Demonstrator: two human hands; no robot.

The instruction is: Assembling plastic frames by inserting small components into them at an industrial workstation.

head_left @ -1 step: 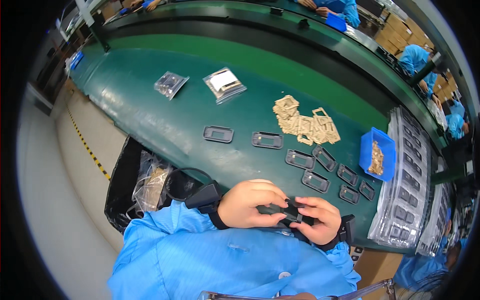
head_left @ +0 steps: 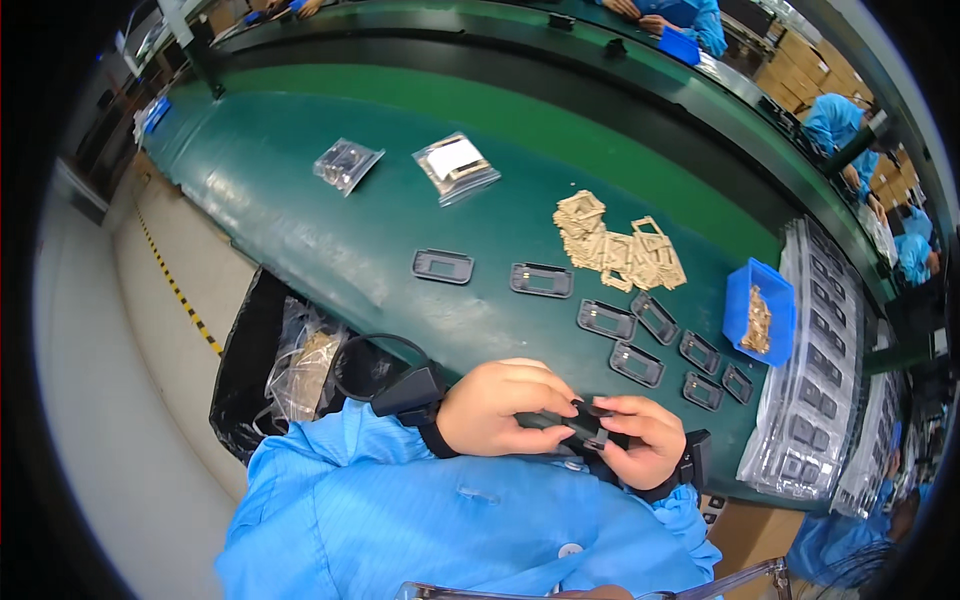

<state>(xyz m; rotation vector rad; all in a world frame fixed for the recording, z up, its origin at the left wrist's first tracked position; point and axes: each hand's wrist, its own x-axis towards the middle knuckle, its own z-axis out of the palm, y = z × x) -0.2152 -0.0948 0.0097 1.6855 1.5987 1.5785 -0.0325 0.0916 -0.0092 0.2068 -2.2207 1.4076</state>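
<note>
left hand [head_left: 505,408] curled, gripping | right hand [head_left: 640,438] pinching, fingertips meeting

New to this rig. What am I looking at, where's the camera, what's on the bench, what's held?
No machine here: a person in a blue coat works with bare hands. The one picture comes from a fisheye camera on their head, looking down, so straight edges bend. The left hand and right hand together grip a small dark part. On the green bench lie dark rectangular frames, a pile of tan pieces, two clear bags, a blue bin and clear trays at the right.
</note>
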